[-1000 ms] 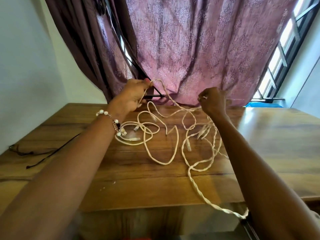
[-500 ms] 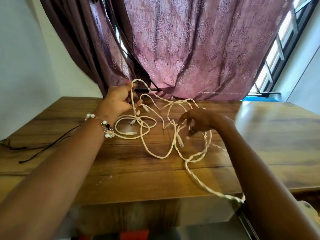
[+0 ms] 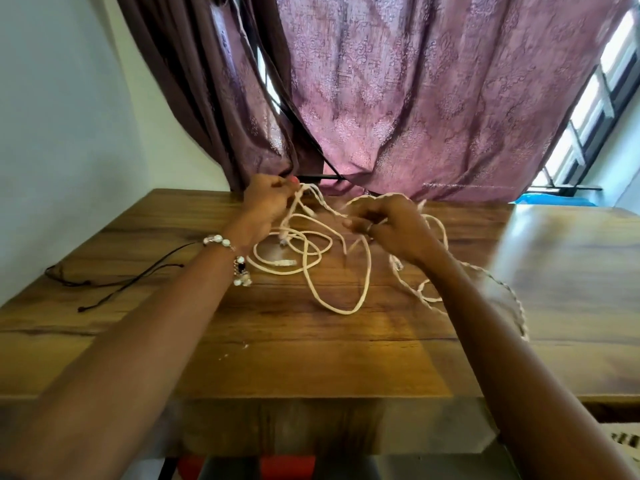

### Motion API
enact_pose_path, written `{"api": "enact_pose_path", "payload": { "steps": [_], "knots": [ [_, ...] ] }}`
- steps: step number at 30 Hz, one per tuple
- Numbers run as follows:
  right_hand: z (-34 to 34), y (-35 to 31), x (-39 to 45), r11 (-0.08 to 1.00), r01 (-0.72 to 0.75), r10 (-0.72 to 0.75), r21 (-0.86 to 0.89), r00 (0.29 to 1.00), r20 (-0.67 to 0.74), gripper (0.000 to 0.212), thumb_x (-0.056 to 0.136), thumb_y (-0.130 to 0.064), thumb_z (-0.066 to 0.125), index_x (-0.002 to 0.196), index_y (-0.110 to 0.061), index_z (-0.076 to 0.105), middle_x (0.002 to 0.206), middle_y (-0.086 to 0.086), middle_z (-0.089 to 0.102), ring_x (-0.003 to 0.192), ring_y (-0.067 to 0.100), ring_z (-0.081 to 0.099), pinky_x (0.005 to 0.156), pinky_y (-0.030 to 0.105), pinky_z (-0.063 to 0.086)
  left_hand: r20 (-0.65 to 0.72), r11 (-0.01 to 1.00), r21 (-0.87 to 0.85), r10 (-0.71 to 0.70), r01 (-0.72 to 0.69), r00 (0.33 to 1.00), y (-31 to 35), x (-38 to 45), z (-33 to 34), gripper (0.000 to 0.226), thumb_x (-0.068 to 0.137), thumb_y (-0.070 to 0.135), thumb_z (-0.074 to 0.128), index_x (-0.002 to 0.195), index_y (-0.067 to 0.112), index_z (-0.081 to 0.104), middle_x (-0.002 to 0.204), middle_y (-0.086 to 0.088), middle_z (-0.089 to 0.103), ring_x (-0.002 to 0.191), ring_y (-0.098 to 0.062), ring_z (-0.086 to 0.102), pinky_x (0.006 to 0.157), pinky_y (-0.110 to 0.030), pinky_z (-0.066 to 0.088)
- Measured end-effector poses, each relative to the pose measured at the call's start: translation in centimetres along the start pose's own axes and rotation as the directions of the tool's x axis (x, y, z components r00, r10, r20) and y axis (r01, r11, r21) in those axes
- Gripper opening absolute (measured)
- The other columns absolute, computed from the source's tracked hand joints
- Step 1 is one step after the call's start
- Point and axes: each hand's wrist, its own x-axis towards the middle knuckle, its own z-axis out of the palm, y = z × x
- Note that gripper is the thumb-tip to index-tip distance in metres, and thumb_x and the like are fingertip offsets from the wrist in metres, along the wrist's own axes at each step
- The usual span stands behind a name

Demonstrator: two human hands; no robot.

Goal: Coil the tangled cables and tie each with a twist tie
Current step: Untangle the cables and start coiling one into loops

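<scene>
In the head view, the left hand [image 3: 265, 202] is clenched around cream strands of the tangled cables [image 3: 311, 258], the fingers curled and the fingertips pinching the strands where they gather at the far side of the table [image 3: 311, 358], close to the curtain [image 3: 433, 98]. The right hand [image 3: 388, 226] sits just to the right of it, fingers bent and pinching another strand, which arches up over its knuckles; a ring shows on one finger. The cables are pale cream, round and smooth in some lengths and twisted like rope in others, with small white plugs at several ends. They lie in loose overlapping loops on the table between and below the two hands, one long loop reaching toward the near edge and a twisted length trailing off to the right behind the right forearm, where it is blurred. The left wrist wears a bracelet [image 3: 228, 252] of white and dark beads. The table is thick brown wood with a visible grain and a glossy sheen on its right part. A thin black cord [image 3: 114, 282] lies on the left side, well apart from the cream tangle. The curtain is purplish patterned fabric hanging in folds, with a barred window [image 3: 588, 109] at the far right.
</scene>
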Motion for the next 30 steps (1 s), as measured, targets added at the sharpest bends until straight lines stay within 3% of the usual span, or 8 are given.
{"api": "enact_pose_path", "payload": {
  "steps": [5,8,11,14,18,24,26,30],
  "knots": [
    [7.2,-3.4,-0.6,0.976,-0.142,0.172,-0.166,0.968,0.180,0.046,0.068,-0.054,0.076,0.079,-0.009,0.067,0.078,0.006,0.067,0.075,0.022,0.062,0.067,0.033,0.051,-0.182,0.992,0.122,-0.001,0.024,0.983,-1.3,-1.3,-1.9,0.022,0.088,0.030,0.064,0.083,0.010,0.072,0.082,-0.009,0.071,0.073,-0.018,0.061,0.077,-0.037,0.052],
    [9.9,-2.2,-0.3,0.944,-0.241,0.281,-0.226,0.945,0.165,0.028,0.072,-0.035,0.077,0.087,-0.013,0.068,0.090,0.004,0.068,0.088,0.023,0.063,0.075,0.036,0.053,-0.171,0.975,0.213,-0.029,0.065,0.985,-2.5,-2.6,-3.8,0.021,0.088,0.031,0.065,0.091,0.011,0.072,0.090,-0.006,0.070,0.082,-0.017,0.061,0.077,-0.035,0.049],
    [9.5,-1.7,0.2,0.953,-0.301,0.301,-0.020,0.946,0.121,0.005,0.067,-0.019,0.065,0.069,-0.016,0.069,0.075,0.001,0.070,0.077,0.021,0.066,0.071,0.040,0.056,-0.015,0.971,0.226,-0.075,0.077,0.997,-3.0,-4.1,-5.2,0.025,0.088,0.034,0.065,0.100,0.013,0.069,0.092,0.000,0.066,0.083,-0.011,0.057,0.074,-0.026,0.043],
    [7.0,-3.5,0.6,0.908,-0.311,0.316,0.282,0.948,0.029,0.024,0.080,0.001,0.056,0.064,-0.013,0.064,0.067,0.002,0.067,0.057,0.013,0.061,0.058,0.036,0.054,0.131,0.982,0.165,-0.115,0.093,0.985,-3.1,-5.3,-6.1,0.029,0.085,0.042,0.065,0.099,0.017,0.066,0.094,0.000,0.068,0.087,-0.014,0.061,0.078,-0.032,0.048],
    [2.5,-6.4,1.7,0.810,-0.222,0.306,0.544,0.949,-0.069,0.025,0.091,0.005,0.049,0.075,-0.003,0.066,0.062,0.007,0.060,0.040,0.009,0.042,0.038,0.019,0.030,0.359,0.989,0.149,-0.055,0.001,0.932,-4.0,-6.1,-5.9,0.027,0.072,0.024,0.080,0.097,0.022,0.072,0.103,0.000,0.071,0.095,-0.018,0.067,0.081,-0.036,0.055],
    [-2.2,-9.2,4.0,0.756,-0.118,0.254,0.643,0.959,-0.123,0.015,0.091,-0.002,0.057,0.082,0.006,0.066,0.058,0.008,0.060,0.038,0.010,0.037,0.045,0.021,0.029,0.308,0.988,0.038,0.132,-0.151,0.942,-3.9,-5.0,-3.6,0.037,0.074,0.014,0.079,0.108,0.014,0.064,0.103,0.003,0.066,0.093,-0.009,0.063,0.080,-0.025,0.053],
    [-3.7,-9.8,4.7,0.737,-0.077,0.262,0.672,0.948,-0.179,0.015,0.090,0.002,0.057,0.077,0.004,0.065,0.058,0.011,0.062,0.038,0.012,0.035,0.045,0.022,0.028,0.386,0.911,0.327,0.114,-0.252,0.915,-4.2,-4.8,-3.2,0.054,0.071,0.027,0.082,0.120,0.019,0.060,0.113,0.004,0.060,0.100,-0.012,0.057,0.087,-0.033,0.050],
    [-6.1,-9.9,5.9,0.739,-0.009,0.283,0.674,0.912,-0.298,0.015,0.087,0.005,0.056,0.074,0.003,0.062,0.062,0.017,0.064,0.036,0.010,0.037,0.041,0.017,0.024,0.400,0.485,0.757,0.187,-0.438,0.897,-5.6,-5.1,-2.9,0.035,0.073,0.046,0.075,0.107,0.036,0.069,0.117,0.003,0.057,0.113,-0.020,0.052,0.095,-0.046,0.040]
  ]
}}
